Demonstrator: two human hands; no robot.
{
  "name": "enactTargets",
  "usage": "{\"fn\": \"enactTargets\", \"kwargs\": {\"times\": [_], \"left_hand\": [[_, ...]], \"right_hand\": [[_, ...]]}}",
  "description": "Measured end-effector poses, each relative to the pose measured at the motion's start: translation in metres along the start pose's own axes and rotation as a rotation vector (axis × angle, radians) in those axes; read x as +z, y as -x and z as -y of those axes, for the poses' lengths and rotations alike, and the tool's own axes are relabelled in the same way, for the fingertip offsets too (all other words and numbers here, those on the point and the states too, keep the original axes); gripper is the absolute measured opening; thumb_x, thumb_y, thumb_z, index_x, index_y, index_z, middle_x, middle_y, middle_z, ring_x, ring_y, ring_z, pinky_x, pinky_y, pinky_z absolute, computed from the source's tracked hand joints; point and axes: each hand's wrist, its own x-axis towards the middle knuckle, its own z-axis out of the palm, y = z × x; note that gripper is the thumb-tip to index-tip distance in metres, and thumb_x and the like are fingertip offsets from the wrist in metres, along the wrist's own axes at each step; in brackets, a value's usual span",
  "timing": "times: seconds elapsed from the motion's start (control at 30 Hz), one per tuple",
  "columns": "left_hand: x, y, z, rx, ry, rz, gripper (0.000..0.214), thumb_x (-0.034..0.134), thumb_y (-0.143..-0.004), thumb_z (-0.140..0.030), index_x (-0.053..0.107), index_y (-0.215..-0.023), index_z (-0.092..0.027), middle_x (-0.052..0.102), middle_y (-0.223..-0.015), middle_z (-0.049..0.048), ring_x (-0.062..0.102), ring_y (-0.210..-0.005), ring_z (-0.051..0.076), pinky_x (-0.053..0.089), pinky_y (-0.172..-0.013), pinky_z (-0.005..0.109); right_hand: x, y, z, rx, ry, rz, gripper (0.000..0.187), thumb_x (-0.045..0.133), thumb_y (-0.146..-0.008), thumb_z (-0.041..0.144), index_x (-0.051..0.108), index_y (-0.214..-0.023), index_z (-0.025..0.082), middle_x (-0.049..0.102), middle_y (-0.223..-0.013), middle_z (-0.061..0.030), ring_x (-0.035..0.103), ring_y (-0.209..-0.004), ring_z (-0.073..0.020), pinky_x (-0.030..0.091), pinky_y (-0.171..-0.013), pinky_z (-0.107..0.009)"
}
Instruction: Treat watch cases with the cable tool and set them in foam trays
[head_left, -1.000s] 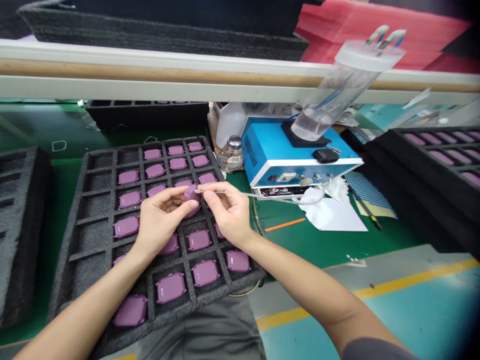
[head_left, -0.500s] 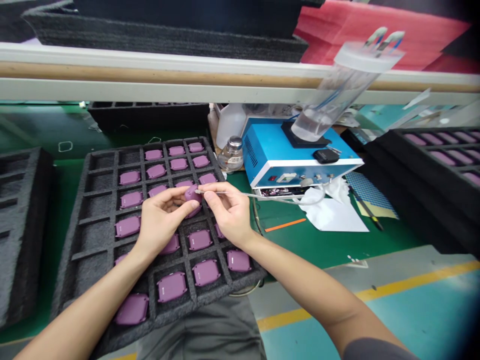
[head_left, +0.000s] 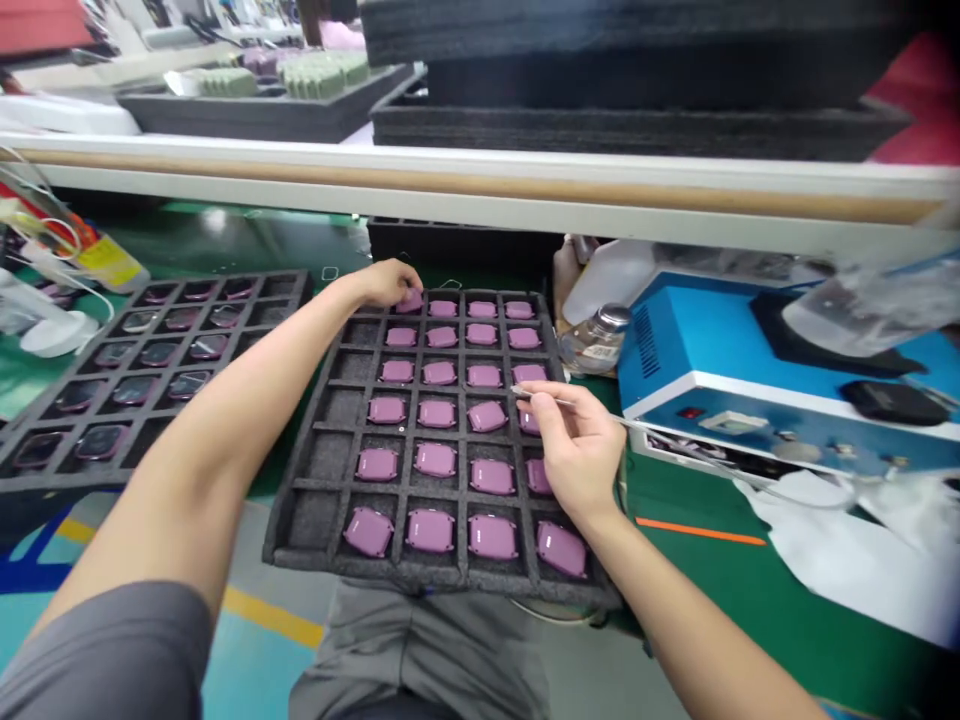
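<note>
Two bare hands, well apart. Left hand (head_left: 394, 283) reaches to the back row of the foam tray (head_left: 313, 515), fingers bent over a purple case (head_left: 409, 300) in the second column from the left – cannot tell whether pinching or only touching. Right hand (head_left: 581, 450) is closed round a slim tool (head_left: 520, 391), tip over the tray. Step in hand, as judged: lifting or setting down that case; direction unclear. Next move calls for a light grip on its edges, tool held clear.

Materials: tray charcoal, fibrous, gridded; cases smooth, matte, rounded-square, with small corner lugs – plastic, probably. Thin lead (head_left: 656, 436) looks flexible, trailing toward the blue box (head_left: 667, 325).
</note>
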Motion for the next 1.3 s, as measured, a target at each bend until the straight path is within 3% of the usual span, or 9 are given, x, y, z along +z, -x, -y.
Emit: {"fn": "enactTargets", "kwargs": {"times": [0.1, 0.2, 0.33, 0.57, 0.67, 0.8, 1.03, 1.17, 1.3], "left_hand": [[0.013, -0.016, 0.016, -0.024, -0.087, 0.041, 0.038, 0.065, -0.076, -0.012, 0.08, -0.11, -0.016, 0.081, -0.101, 0.0059, 0.072, -0.093, 0.021, 0.052, -0.088, 0.026], [0.023, 0.007, 0.023, -0.037, -0.19, -0.006, 0.05, 0.06, -0.083, -0.015, 0.072, -0.131, -0.02, 0.072, -0.132, 0.0076, 0.064, -0.123, 0.024, 0.046, -0.104, 0.028], [0.001, 0.081, 0.047, -0.142, -0.334, -0.071, 0.053, 0.056, -0.089, -0.022, 0.065, -0.141, -0.026, 0.063, -0.146, 0.0074, 0.054, -0.137, 0.027, 0.041, -0.113, 0.034], [-0.058, 0.237, 0.126, -0.524, -0.446, -0.029, 0.033, 0.063, -0.078, -0.028, 0.082, -0.104, -0.024, 0.081, -0.1, 0.0047, 0.073, -0.096, 0.026, 0.053, -0.087, 0.03], [-0.051, 0.272, 0.144, -0.501, -0.41, 0.002, 0.044, 0.062, -0.079, -0.037, 0.078, -0.118, -0.026, 0.08, -0.112, 0.003, 0.073, -0.103, 0.027, 0.052, -0.091, 0.03], [-0.034, 0.283, 0.147, -0.354, -0.38, -0.019, 0.054, 0.054, -0.085, -0.039, 0.07, -0.132, -0.02, 0.072, -0.132, 0.0097, 0.067, -0.122, 0.03, 0.047, -0.106, 0.036], [-0.035, 0.272, 0.107, -0.346, -0.338, -0.315, 0.046, 0.037, -0.097, -0.036, 0.071, -0.116, -0.011, 0.069, -0.121, 0.0198, 0.065, -0.114, 0.034, 0.048, -0.104, 0.047], [-0.012, 0.228, 0.037, -0.189, 0.056, -0.41, 0.039, 0.047, -0.097, -0.037, 0.07, -0.116, -0.013, 0.074, -0.112, 0.0131, 0.068, -0.103, 0.028, 0.052, -0.098, 0.043], [0.036, 0.162, -0.045, 0.004, 0.605, -0.307, 0.044, 0.058, -0.092, -0.038, 0.068, -0.126, -0.012, 0.075, -0.113, 0.0124, 0.07, -0.086, 0.022, 0.058, -0.083, 0.039]], "right_hand": [[0.0, 0.0, 0.0, 0.015, 0.009, -0.007, 0.023, 0.071, -0.091, 0.042, 0.076, -0.095, 0.02, 0.079, -0.095, -0.0067, 0.076, -0.081, -0.0186, 0.066, -0.081, -0.038], [0.0, 0.003, 0.002, 0.023, 0.01, -0.025, 0.026, 0.073, -0.089, 0.043, 0.076, -0.094, 0.018, 0.078, -0.093, -0.0067, 0.075, -0.076, -0.0174, 0.067, -0.079, -0.038], [0.001, 0.009, 0.004, 0.048, -0.018, -0.049, 0.025, 0.076, -0.088, 0.042, 0.076, -0.093, 0.018, 0.077, -0.094, -0.0059, 0.075, -0.077, -0.0161, 0.067, -0.08, -0.035], [0.002, 0.012, 0.007, 0.052, -0.087, -0.068, 0.026, 0.076, -0.087, 0.043, 0.076, -0.092, 0.018, 0.076, -0.091, -0.0038, 0.076, -0.083, -0.0158, 0.067, -0.077, -0.033], [0.003, 0.012, 0.006, 0.052, -0.084, -0.063, 0.025, 0.076, -0.087, 0.043, 0.076, -0.091, 0.018, 0.075, -0.089, -0.0032, 0.076, -0.081, -0.0155, 0.067, -0.077, -0.032], [0.002, 0.013, 0.005, 0.052, -0.094, -0.068, 0.025, 0.076, -0.087, 0.043, 0.075, -0.091, 0.017, 0.075, -0.087, -0.003, 0.076, -0.08, -0.0155, 0.067, -0.075, -0.031], [0.002, 0.011, 0.007, 0.059, -0.122, -0.062, 0.027, 0.075, -0.088, 0.043, 0.071, -0.097, 0.018, 0.074, -0.086, -0.002, 0.075, -0.078, -0.0149, 0.067, -0.076, -0.032], [0.003, 0.008, 0.009, 0.04, -0.11, -0.055, 0.025, 0.072, -0.09, 0.043, 0.071, -0.092, 0.018, 0.074, -0.086, -0.003, 0.075, -0.079, -0.0157, 0.067, -0.076, -0.033], [0.005, 0.001, 0.007, -0.006, -0.135, -0.082, 0.024, 0.072, -0.09, 0.043, 0.072, -0.092, 0.019, 0.074, -0.095, -0.0051, 0.076, -0.085, -0.017, 0.067, -0.076, -0.033]]}}
